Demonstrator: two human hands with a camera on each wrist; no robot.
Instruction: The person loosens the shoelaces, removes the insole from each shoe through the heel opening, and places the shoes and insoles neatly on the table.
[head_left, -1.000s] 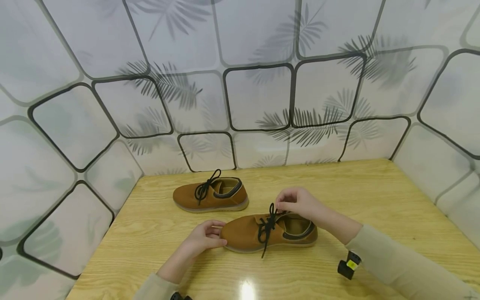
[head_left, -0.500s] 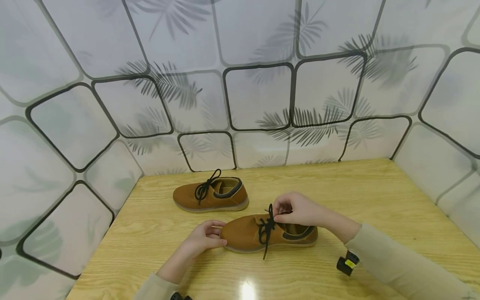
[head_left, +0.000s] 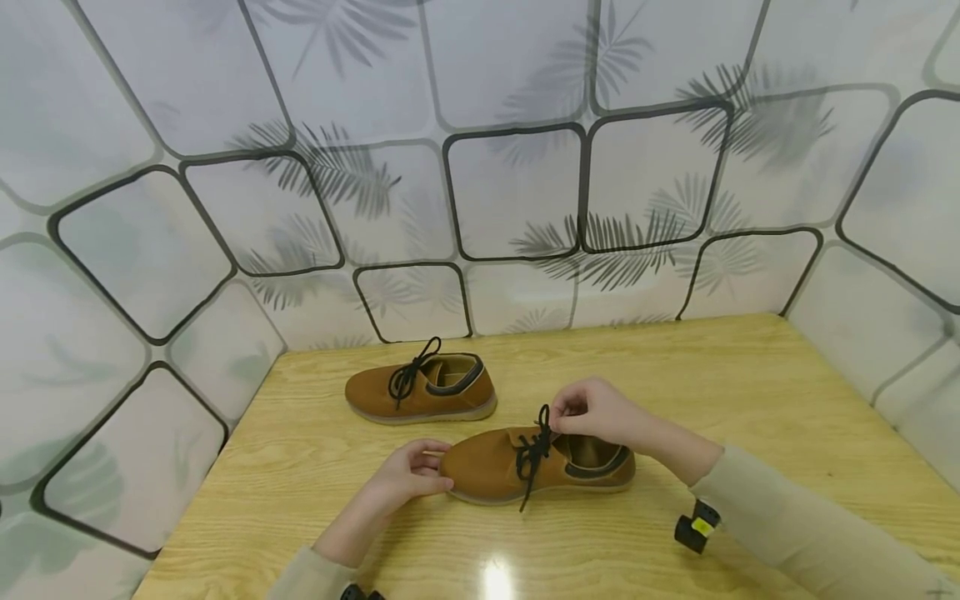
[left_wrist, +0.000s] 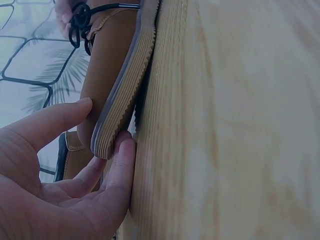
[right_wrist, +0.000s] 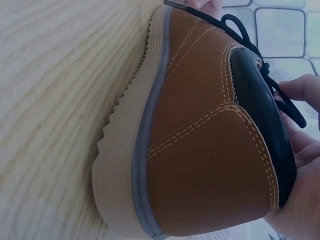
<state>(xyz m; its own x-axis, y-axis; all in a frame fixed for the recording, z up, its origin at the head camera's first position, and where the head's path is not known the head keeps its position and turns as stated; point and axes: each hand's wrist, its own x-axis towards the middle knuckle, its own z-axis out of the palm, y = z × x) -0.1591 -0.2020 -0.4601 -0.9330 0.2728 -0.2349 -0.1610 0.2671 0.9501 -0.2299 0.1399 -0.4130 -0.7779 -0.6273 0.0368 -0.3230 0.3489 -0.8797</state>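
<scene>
A brown leather shoe (head_left: 480, 467) lies on its sole with the toe to the left. Its black shoelace (head_left: 532, 454) is tied in a bow, one end hanging over the near side. My left hand (head_left: 405, 479) holds the toe: in the left wrist view the thumb presses on the upper and the fingers touch the edge of the ribbed sole (left_wrist: 122, 95). Above the shoe's opening, my right hand (head_left: 603, 412) pinches part of the lace at the far side of the bow. The right wrist view shows the lace (right_wrist: 285, 97) between thumb and fingers.
A matching brown shoe (head_left: 382, 392) with a tied black lace stands behind, toe also left. Both rest on a wood-grain table (head_left: 712, 375). A patterned fabric wall (head_left: 517, 200) closes off the back and both sides.
My right hand dips toward the bow and then rises slightly again. The hanging lace end sways a little. Left hand and both shoes stay where they were.
</scene>
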